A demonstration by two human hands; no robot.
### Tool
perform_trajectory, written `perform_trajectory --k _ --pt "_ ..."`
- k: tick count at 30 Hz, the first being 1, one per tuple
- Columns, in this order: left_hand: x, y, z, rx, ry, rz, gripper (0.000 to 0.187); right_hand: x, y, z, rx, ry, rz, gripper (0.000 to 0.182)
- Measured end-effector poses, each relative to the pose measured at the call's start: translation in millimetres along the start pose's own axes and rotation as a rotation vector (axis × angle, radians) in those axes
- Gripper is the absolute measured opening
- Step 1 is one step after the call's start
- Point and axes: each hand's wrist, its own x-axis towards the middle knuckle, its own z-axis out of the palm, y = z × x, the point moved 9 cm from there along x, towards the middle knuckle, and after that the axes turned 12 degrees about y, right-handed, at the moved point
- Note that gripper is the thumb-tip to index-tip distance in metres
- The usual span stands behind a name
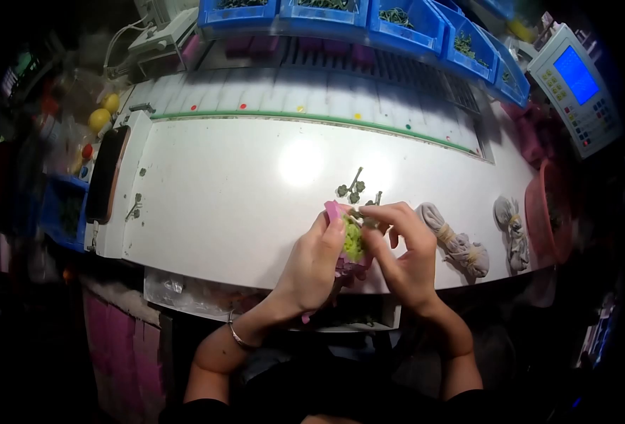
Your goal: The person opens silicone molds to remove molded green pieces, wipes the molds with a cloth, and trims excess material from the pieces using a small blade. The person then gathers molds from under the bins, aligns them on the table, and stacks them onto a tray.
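My left hand (314,261) is closed around a pink piece (332,210) with a bright yellow-green cluster (353,239) showing in its middle. From the right, my right hand (406,254) reaches over the cluster, its thumb and forefinger pinched on a small dark green sprig (360,214) at the upper edge of the pink piece. Just beyond the fingers, a dark green sprig (355,188) with a stem and small round heads lies on the white table (221,191). Part of another stem (378,198) shows behind my right fingers.
Two tied grey cloth bundles (461,247) (514,237) lie on the right, beside a pink basket (538,226). Blue bins (406,39) line the back. A phone (108,175) rests at the left edge, and a keypad device (574,88) stands at the back right.
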Motion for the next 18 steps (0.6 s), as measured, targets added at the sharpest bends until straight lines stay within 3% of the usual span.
perform_trajectory --k 3,5,7,9,13,18 --pt "2 -4 -4 0.023 0.002 -0.012 0.046 10 14 -10 -0.005 0.089 0.037 0.02" --pt "-1 -19 -3 -0.211 -0.017 -0.23 0.044 14 15 -26 -0.157 0.241 -0.067 0.022" --pt "0 -22 -6 -0.22 -0.017 -0.215 0.044 14 25 -28 -0.194 0.148 -0.041 0.027" --pt "-2 -22 -9 -0.239 0.003 -0.224 0.044 9 28 -34 -0.408 0.127 -0.18 0.036" --pt "-1 -21 -10 -0.284 -0.029 -0.184 0.041 -6 64 -57 -0.804 -0.108 -0.056 0.049" --pt "6 -18 1 -0.254 -0.067 -0.159 0.045 -12 61 -53 -0.586 -0.167 -0.053 0.05"
